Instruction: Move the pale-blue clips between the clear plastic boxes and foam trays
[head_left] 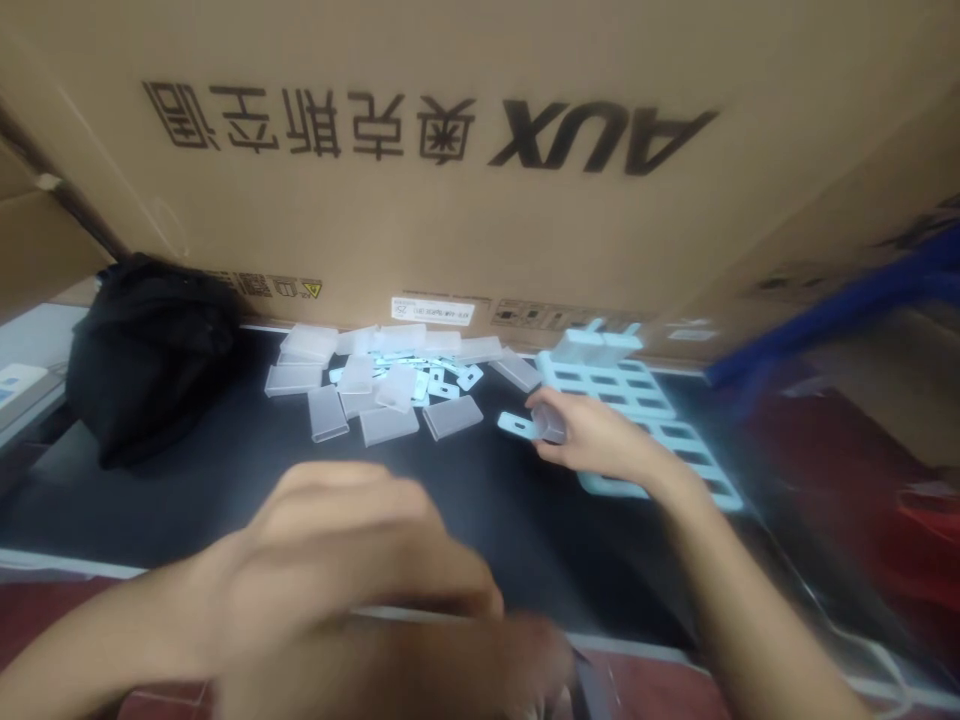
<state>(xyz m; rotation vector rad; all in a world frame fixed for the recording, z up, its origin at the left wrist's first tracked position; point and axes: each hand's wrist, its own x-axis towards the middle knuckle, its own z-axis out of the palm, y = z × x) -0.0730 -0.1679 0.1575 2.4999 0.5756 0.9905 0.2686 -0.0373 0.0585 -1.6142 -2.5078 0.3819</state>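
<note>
My right hand [592, 435] is closed on a translucent sleeve [550, 424], and a light blue slotted tab [517, 426] sticks out of its left end. Beside and partly under that hand lies a light blue rack [637, 391] with rectangular slots; a few sleeves [581, 346] with blue tabs on top stand at its back. My left hand [367, 570] looms large and blurred near the camera, its fingers bent; what it holds, if anything, is hidden. Several loose translucent sleeves [390, 427] lie around a heap of blue tabs [445, 390].
A large cardboard box [337, 220] with upside-down print stands behind the black work surface [262, 440]. A black cloth bag [146, 360] is at the left. Something blue [847, 305] slants across the right side.
</note>
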